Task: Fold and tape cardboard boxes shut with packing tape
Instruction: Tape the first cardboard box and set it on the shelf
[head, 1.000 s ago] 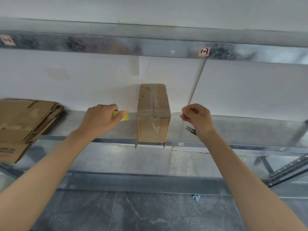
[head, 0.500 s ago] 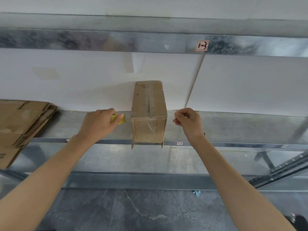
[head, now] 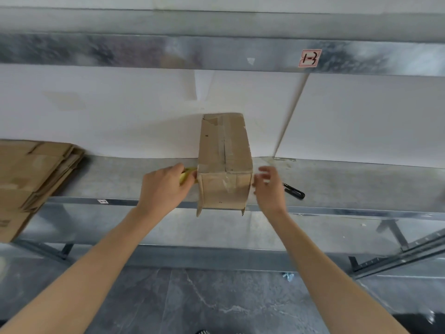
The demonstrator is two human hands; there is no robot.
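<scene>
A small brown cardboard box stands on the metal shelf, its near end hanging a little over the front edge. Clear tape runs along its top seam and down the near face. My left hand is at the box's left side and grips a yellow tape roll, which is mostly hidden by the fingers. My right hand is at the box's right near corner, blurred, with its fingers spread; whether it touches the box is unclear.
A stack of flattened cardboard boxes lies at the left end of the shelf. A black-handled cutter lies on the shelf just right of my right hand. White wall panels stand behind, a metal beam runs overhead, and grey floor lies below.
Both hands have moved in to the box's sides. My right hand, pinched before, now has its fingers spread. The cutter is uncovered beside it.
</scene>
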